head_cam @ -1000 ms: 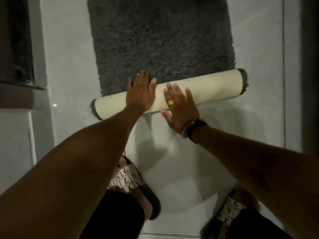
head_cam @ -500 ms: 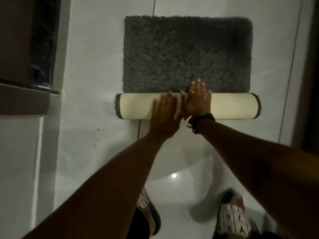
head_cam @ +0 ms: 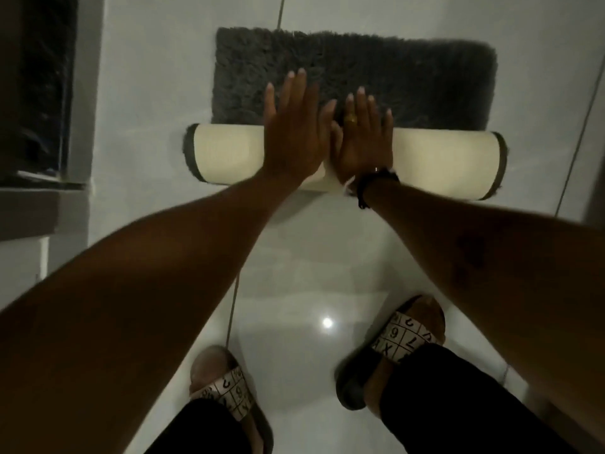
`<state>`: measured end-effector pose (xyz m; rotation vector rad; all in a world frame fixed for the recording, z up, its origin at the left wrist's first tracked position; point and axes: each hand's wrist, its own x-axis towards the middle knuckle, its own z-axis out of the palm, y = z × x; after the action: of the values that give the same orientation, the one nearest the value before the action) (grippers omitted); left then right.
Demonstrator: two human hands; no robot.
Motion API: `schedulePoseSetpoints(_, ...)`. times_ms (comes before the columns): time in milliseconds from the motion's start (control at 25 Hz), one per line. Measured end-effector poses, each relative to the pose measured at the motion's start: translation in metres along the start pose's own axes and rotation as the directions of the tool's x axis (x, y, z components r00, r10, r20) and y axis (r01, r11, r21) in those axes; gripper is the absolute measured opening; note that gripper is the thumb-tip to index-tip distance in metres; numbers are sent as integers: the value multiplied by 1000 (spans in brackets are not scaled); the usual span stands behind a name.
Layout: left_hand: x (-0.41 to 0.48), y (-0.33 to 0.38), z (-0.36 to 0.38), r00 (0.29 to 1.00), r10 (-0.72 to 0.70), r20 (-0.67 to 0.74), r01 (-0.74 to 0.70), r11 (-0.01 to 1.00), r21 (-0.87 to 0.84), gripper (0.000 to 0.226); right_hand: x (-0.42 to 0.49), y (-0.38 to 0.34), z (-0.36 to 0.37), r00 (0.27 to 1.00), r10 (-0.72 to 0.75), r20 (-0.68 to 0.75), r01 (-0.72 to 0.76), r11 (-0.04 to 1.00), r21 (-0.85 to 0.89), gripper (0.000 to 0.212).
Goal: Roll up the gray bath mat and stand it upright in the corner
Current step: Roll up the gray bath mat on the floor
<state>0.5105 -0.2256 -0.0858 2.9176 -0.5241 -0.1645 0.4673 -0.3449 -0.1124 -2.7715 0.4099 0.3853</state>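
My left hand (head_cam: pixel 291 132) lies flat, fingers stretched out and spread, palm pressed on the middle of the roll (head_cam: pixel 445 162), fingertips reaching past it over the gray pile. My right hand (head_cam: pixel 363 139) lies just beside it at 3 o'clock, also flat and open, thumb edge touching the left; neither hand grips anything. There is a gold ring (head_cam: pixel 351 118) on one right finger and a dark band (head_cam: pixel 376 181) at that wrist. The bath mat (head_cam: pixel 409 83) is partly rolled: the cream-backed roll lies crosswise on the white tiled floor (head_cam: pixel 327 273), and the still-flat gray part stretches away toward 12 o'clock. My sandals (head_cam: pixel 406 339) stand on the floor at 6 o'clock, well apart from the roll. A dark ledge (head_cam: pixel 42 204) sits at 9 o'clock.
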Motion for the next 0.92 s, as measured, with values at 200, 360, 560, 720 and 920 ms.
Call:
schedulePoseSetpoints(200,-34,13,-3,952,120,280,-119,993,-21,66,59,-5,-48,989,128,71,-130,991,34,66)
schedulePoseSetpoints(360,-5,28,11,960,76,271,-60,996,-69,62,5,20,-66,1000,17,-7,-16,994,111,63)
schedulePoseSetpoints(560,110,-25,17,979,128,157,-97,976,-194,47,24,18,-37,965,-258,-52,257,966,-32,67)
schedulePoseSetpoints(720,156,8,-17,971,175,-164,-202,966,-161,39,96,26,-60,981,-116,-158,99,989,-107,55)
schedulePoseSetpoints(920,114,22,-9,957,160,-242,-196,972,-131,46,176,14,-102,993,-47,104,64,984,-167,59)
